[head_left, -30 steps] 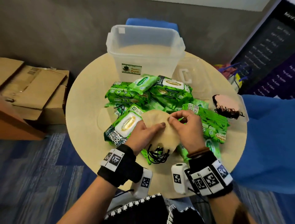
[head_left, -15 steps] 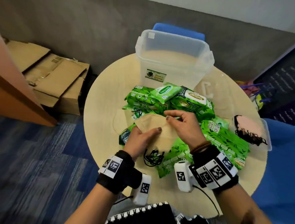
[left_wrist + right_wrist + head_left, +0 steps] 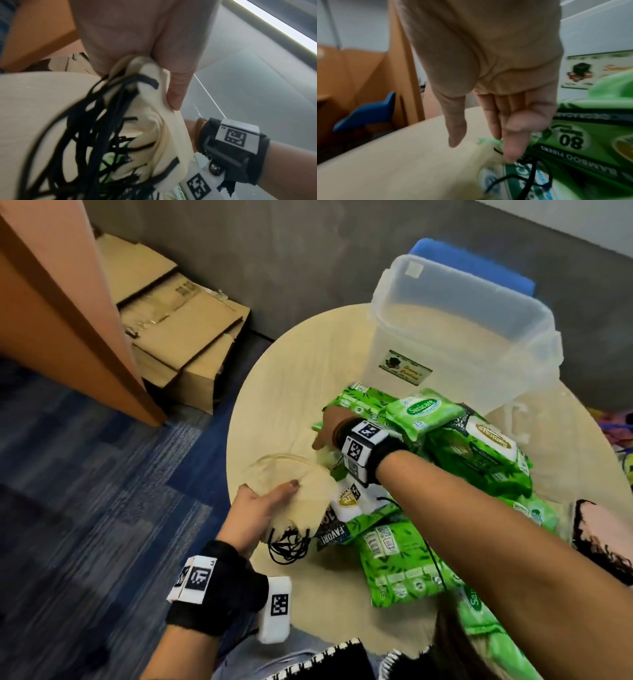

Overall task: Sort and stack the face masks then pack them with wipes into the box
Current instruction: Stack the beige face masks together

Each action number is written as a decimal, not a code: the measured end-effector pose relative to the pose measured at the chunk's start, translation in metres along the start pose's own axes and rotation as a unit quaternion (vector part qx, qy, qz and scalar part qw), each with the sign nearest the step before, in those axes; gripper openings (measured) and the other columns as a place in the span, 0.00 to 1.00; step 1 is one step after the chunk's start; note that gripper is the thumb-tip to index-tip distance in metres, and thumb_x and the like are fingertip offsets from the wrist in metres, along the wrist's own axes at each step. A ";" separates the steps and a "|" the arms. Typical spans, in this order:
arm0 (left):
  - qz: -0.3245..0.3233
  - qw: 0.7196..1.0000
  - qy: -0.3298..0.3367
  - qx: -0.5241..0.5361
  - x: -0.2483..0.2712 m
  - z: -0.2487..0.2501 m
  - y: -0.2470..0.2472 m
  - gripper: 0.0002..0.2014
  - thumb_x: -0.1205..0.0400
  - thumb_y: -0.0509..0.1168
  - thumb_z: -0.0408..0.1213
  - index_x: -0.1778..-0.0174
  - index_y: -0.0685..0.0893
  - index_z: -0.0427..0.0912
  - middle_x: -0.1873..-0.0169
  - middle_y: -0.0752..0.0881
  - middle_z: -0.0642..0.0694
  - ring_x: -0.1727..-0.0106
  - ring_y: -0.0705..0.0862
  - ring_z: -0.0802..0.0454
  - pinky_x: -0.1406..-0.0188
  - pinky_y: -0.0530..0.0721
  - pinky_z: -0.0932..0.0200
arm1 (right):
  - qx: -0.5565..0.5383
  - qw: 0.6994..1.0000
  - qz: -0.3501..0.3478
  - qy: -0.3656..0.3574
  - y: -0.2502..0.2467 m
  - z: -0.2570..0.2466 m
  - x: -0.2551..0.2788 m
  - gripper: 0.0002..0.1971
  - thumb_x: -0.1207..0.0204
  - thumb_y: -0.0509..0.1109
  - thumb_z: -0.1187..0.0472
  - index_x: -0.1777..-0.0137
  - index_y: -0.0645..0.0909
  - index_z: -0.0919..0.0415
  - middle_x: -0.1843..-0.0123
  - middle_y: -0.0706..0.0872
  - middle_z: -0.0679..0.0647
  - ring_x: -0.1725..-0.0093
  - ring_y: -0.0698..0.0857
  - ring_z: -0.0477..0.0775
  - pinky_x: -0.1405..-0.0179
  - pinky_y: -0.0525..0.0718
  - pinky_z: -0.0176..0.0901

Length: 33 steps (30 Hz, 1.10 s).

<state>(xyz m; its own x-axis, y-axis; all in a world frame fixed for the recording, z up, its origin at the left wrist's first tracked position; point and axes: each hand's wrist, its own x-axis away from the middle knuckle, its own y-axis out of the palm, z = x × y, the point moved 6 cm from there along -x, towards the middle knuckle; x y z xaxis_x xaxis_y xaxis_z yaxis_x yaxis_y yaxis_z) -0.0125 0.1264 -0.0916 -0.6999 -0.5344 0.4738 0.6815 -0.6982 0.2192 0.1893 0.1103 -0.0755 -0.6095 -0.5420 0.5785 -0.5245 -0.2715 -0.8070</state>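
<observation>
My left hand [image 3: 270,503] grips a stack of beige face masks [image 3: 301,494] at the table's left edge, thumb on top; their black ear loops [image 3: 291,546] dangle below. In the left wrist view the thumb [image 3: 174,97] presses the beige masks [image 3: 150,121]. My right hand [image 3: 325,431] reaches across to the left, fingers straight, over another beige mask [image 3: 325,458] beside the green wipes packs [image 3: 472,453]. In the right wrist view its fingertip touches that mask [image 3: 488,152]. The clear plastic box [image 3: 462,313] stands behind the wipes, with no lid on.
A pile of pink masks [image 3: 603,529] with black loops lies at the right edge of the round table [image 3: 294,378]. A clear lid [image 3: 517,419] lies by the box. Cardboard boxes [image 3: 181,333] and an orange panel [image 3: 68,313] stand on the floor at left.
My right hand let go of the beige stack and reached left toward another mask. The left hand kept the stack and carried it to the table's left edge. The head view swung left.
</observation>
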 end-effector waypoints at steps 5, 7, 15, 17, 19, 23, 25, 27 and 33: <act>0.014 1.000 -0.018 0.013 0.000 0.000 -0.015 0.12 0.20 0.69 0.32 0.41 0.85 0.34 0.50 0.91 0.38 0.49 0.91 0.42 0.58 0.89 0.53 | 0.090 0.995 0.048 0.010 0.009 -0.004 -0.009 0.06 0.26 0.71 0.64 0.51 0.82 0.62 0.47 0.86 0.55 0.46 0.85 0.63 0.62 0.79 0.49; 0.023 0.999 -0.017 0.015 0.001 0.001 -0.019 0.13 0.20 0.69 0.32 0.40 0.84 0.34 0.48 0.91 0.38 0.47 0.90 0.41 0.54 0.89 0.50 | 0.108 0.993 0.045 0.017 0.011 -0.002 -0.008 0.11 0.25 0.68 0.67 0.43 0.81 0.66 0.42 0.84 0.57 0.41 0.84 0.64 0.62 0.76 0.50; 0.100 0.994 -0.017 0.039 0.001 0.003 -0.031 0.09 0.18 0.68 0.34 0.43 0.85 0.37 0.49 0.91 0.40 0.45 0.89 0.41 0.43 0.86 0.42 | -0.192 0.980 0.059 0.000 -0.022 0.012 0.001 0.11 0.32 0.75 0.62 0.55 0.83 0.69 0.55 0.87 0.61 0.54 0.85 0.59 0.59 0.83 0.41; 0.111 0.993 -0.004 0.044 0.001 0.010 -0.027 0.07 0.16 0.66 0.35 0.46 0.85 0.38 0.51 0.91 0.42 0.50 0.90 0.46 0.47 0.87 0.47 | -0.297 0.949 0.102 -0.024 -0.041 0.024 0.025 0.07 0.34 0.74 0.65 0.67 0.79 0.63 0.68 0.81 0.57 0.67 0.81 0.55 0.67 0.80 0.41; 0.114 0.993 0.010 0.035 -0.001 0.017 -0.020 0.10 0.15 0.64 0.36 0.42 0.84 0.36 0.49 0.90 0.42 0.50 0.89 0.48 0.53 0.89 0.55 | -0.411 0.904 0.114 -0.028 -0.048 0.042 0.050 0.10 0.34 0.74 0.71 0.70 0.77 0.60 0.70 0.80 0.55 0.70 0.79 0.53 0.66 0.81 0.45; 0.105 0.994 0.030 -0.005 -0.005 0.028 0.003 0.25 0.22 0.69 0.51 0.37 0.81 0.36 0.40 0.86 0.38 0.40 0.86 0.42 0.39 0.85 0.46 | -0.605 0.792 0.078 -0.024 -0.029 0.070 0.108 0.10 0.32 0.70 0.78 0.57 0.85 0.65 0.62 0.83 0.60 0.61 0.79 0.57 0.59 0.80 0.49; 0.084 0.996 0.038 -0.012 -0.005 0.034 0.024 0.17 0.20 0.68 0.48 0.45 0.82 0.38 0.44 0.85 0.38 0.41 0.86 0.41 0.40 0.84 0.45 | -0.681 0.728 0.049 -0.058 -0.014 0.074 0.140 0.08 0.28 0.67 0.77 0.56 0.84 0.66 0.61 0.83 0.60 0.62 0.79 0.56 0.59 0.81 0.48; 0.040 0.997 0.050 -0.041 -0.004 0.034 0.047 0.11 0.14 0.62 0.40 0.43 0.81 0.37 0.49 0.86 0.39 0.46 0.86 0.44 0.44 0.84 0.51 | -0.752 0.653 0.034 -0.083 0.001 0.078 0.168 0.08 0.25 0.66 0.74 0.58 0.83 0.62 0.63 0.84 0.56 0.66 0.81 0.52 0.61 0.81 0.44; -0.107 0.982 0.059 -0.147 0.016 0.003 0.105 0.10 0.14 0.61 0.30 0.39 0.80 0.41 0.44 0.87 0.42 0.53 0.87 0.61 0.61 0.85 0.66 | -0.846 0.525 0.090 0.010 0.070 0.113 0.199 0.11 0.22 0.68 0.65 0.67 0.79 0.55 0.66 0.83 0.52 0.68 0.80 0.49 0.64 0.79 0.43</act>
<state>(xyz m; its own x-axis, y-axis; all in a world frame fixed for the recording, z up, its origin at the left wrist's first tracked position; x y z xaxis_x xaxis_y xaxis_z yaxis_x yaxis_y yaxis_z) 0.0487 0.0458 -0.0586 -0.8524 -0.3994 0.3376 0.4367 -0.8988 0.0393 0.0981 -0.1066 -0.0300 -0.7376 -0.4244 0.5252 -0.2238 0.8875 0.4028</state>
